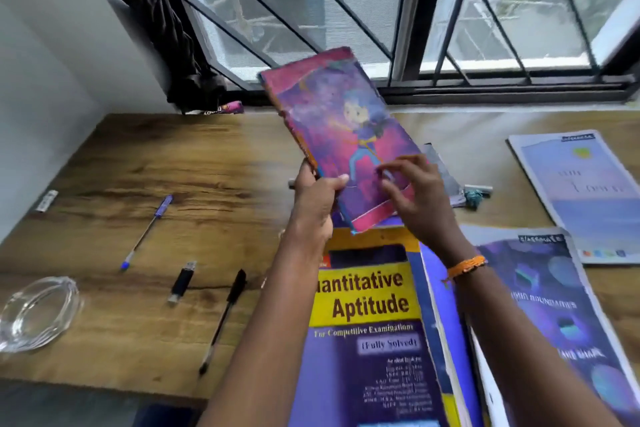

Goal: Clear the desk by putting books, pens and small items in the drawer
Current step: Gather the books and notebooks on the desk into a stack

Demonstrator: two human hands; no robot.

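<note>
- left hand grasps pink book by lower-left edge, held clear of desk, over the Aptitude book
- right hand touches its cover low-right; actual grasp can't tell, blurred

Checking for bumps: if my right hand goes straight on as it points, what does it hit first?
The pink book that the left hand holds; the right hand looks nearly on its cover.

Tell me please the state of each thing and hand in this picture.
pink book: closed, lifted off desk, tilted.
left hand: grips its lower edge.
right hand: fingertips on its cover.
Aptitude book: closed, lying flat.
blue pen: capped, on desk.
black pen: capped, on desk.
</note>
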